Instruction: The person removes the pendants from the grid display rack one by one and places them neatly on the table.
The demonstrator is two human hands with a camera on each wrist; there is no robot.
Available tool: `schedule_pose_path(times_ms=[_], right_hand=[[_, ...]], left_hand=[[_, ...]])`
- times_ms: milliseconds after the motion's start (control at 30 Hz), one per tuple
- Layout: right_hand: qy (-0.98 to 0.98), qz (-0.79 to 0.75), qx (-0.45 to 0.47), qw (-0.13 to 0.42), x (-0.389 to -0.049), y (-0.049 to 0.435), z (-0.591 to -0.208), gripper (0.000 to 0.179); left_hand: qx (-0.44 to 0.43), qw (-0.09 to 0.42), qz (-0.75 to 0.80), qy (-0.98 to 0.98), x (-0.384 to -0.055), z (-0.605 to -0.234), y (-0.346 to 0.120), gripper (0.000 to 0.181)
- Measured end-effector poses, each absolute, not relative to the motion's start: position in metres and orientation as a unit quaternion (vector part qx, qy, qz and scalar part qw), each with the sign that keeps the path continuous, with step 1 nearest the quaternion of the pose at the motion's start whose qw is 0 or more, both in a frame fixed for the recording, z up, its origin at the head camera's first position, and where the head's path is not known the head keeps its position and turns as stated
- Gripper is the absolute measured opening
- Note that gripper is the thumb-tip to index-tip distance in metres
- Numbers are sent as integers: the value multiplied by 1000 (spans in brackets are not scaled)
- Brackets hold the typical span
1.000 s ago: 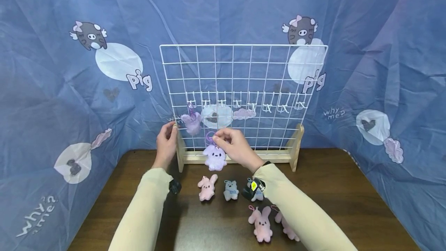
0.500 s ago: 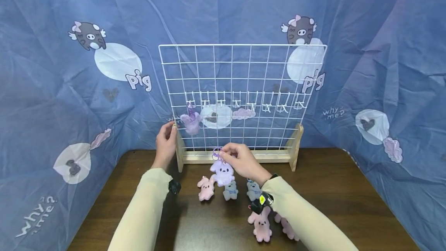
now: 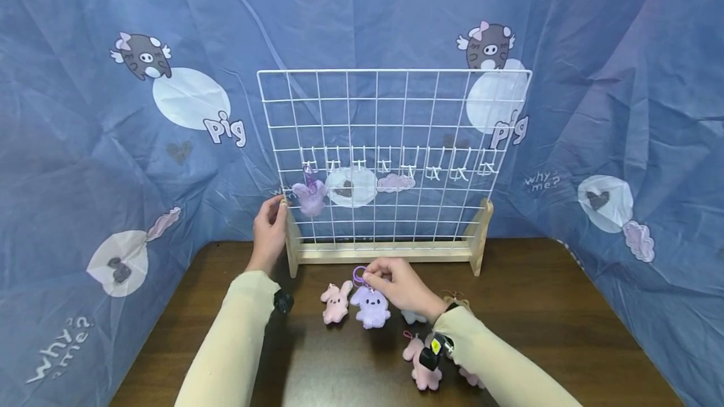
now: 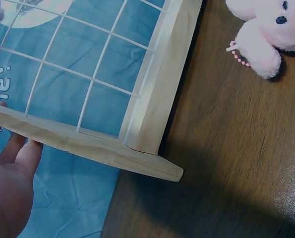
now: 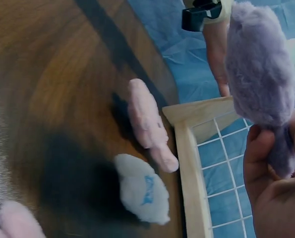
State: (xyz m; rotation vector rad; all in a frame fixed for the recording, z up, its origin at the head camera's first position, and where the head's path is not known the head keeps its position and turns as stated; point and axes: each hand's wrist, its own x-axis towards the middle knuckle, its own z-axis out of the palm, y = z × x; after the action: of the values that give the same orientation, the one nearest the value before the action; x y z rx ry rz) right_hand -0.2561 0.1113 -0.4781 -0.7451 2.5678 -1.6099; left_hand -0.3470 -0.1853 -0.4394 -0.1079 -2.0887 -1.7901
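My right hand [image 3: 398, 281] pinches a purple plush keychain [image 3: 372, 308] near its purple ring [image 3: 359, 274], and the plush hangs face-forward over the near part of the table. In the right wrist view, the plush [image 5: 261, 64] shows its furry back above the fingers. My left hand [image 3: 268, 234] grips the wooden side post [image 3: 291, 240] of a white wire grid rack [image 3: 390, 206]. Its fingertips lie along the wood in the left wrist view. Another purple plush keychain [image 3: 310, 198] hangs from the leftmost hook of the grid.
Several white hooks [image 3: 432, 173] line the grid's middle. A pink bunny plush [image 3: 336, 303] lies on the brown table [image 3: 537, 306], a grey plush [image 5: 142, 188] beside it. Another grey plush [image 3: 415, 317] and pink bunnies [image 3: 424, 369] are partly covered by my right arm. Blue printed cloth surrounds the table.
My right hand has come down and slightly right, away from the grid toward the table, with the purple plush keychain in its pinch. The left hand stays on the post.
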Motion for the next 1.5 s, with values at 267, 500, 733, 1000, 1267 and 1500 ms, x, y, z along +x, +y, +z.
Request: schedule_pose_path(times_ms=[267,500,733,1000,1267,1500], right_hand=[[823,-506,-256,14,-248,112,-491,8],[832,-487,-264,27,-241,115,-502,8],[838,-469,-274,40,-237,117,-511,8],[835,-439,-325,61,-232,118,-516,9],[840,-413,-343,84,-229,121,-521,8],[853,-389,-333,104,-226,123,-522,6]], left_hand=[[-43,207,-637,-742,-365,-461,-191,39],[-47,219,-631,-743,-372,-468,-193,37],[-45,216,-630,-745,-370,-465,-192,37],[-42,217,-631,-743,-370,-465,-192,36],[-44,216,-633,-742,-369,-465,-192,38],[-44,216,-632,-743,-372,-468,-194,39]])
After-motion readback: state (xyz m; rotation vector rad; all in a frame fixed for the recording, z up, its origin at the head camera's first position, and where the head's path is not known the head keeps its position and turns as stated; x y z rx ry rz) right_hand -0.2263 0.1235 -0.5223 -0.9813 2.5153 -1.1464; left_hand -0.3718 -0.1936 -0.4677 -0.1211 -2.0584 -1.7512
